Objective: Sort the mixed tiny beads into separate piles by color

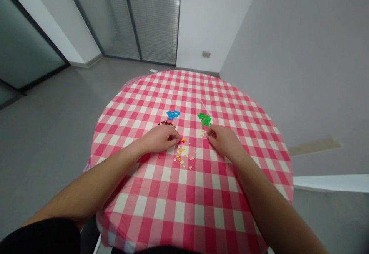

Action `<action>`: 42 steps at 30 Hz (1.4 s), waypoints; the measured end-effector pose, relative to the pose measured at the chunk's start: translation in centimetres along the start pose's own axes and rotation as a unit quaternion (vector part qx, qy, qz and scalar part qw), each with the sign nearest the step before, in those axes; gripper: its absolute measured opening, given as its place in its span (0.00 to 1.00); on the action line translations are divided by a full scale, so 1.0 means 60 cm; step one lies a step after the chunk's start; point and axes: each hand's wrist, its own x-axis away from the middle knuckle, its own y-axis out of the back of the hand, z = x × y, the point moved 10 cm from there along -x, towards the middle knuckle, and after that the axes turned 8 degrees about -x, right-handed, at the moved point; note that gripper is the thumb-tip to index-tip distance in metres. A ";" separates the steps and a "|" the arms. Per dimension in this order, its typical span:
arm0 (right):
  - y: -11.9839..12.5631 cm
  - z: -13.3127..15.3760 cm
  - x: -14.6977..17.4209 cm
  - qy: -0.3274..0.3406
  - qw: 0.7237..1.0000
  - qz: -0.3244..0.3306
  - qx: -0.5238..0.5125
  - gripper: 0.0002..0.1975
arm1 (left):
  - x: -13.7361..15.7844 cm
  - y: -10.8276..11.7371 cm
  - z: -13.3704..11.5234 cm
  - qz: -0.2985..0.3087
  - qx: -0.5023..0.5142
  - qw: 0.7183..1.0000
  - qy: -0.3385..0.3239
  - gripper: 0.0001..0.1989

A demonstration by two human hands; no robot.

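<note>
Head view: left hand (160, 138) curled palm-down, partly hiding a brown pile (166, 122), fingertips drawn together near a small yellow-and-red piece (183, 141); cannot tell whether pinching anything. Right hand (222, 138) likewise curled, tips close together beside a few cream pieces (203, 133), with a green pile (205, 120) just beyond; again cannot tell whether gripping a piece. Between the hands and nearer the body, a loose scatter of yellow and white pieces (182, 162) on the checked tablecloth (207, 200); farther off, a blue pile (173, 114). Judging by looks, very light, stiff, probably smooth plastic, hard to break but easy to flick away or drop. Best taken singly by opposite edges, between thumb and forefinger tips, squeezing gently.
</note>
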 end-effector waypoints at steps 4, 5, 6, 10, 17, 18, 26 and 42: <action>-0.004 -0.008 0.000 0.000 0.999 0.011 -0.043 0.04 | 0.000 -0.001 0.000 -0.003 0.000 1.000 -0.004 0.09; -0.005 -0.009 0.000 0.000 0.999 0.012 -0.046 0.04 | 0.000 -0.001 -0.001 -0.003 -0.001 1.000 -0.005 0.10; -0.005 -0.010 0.000 0.001 0.999 0.012 -0.050 0.04 | 0.000 -0.001 -0.001 -0.003 -0.002 1.000 -0.006 0.10; -0.006 -0.009 -0.001 0.006 0.998 0.008 -0.070 0.05 | -0.001 -0.002 -0.003 0.000 -0.002 1.000 -0.007 0.10; -0.007 -0.003 -0.003 0.018 0.997 -0.007 -0.072 0.03 | 0.000 -0.002 0.000 -0.002 -0.001 1.000 -0.006 0.10; -0.008 -0.001 -0.003 0.022 0.997 -0.006 -0.071 0.03 | 0.000 -0.002 0.000 -0.002 0.000 1.000 -0.006 0.10; -0.015 0.012 -0.001 0.045 0.997 0.023 -0.062 0.05 | -0.001 -0.004 0.001 -0.003 -0.001 1.000 -0.004 0.10; -0.022 0.020 0.006 0.062 0.994 0.067 -0.058 0.06 | 0.000 -0.002 -0.001 -0.003 -0.003 1.000 -0.002 0.09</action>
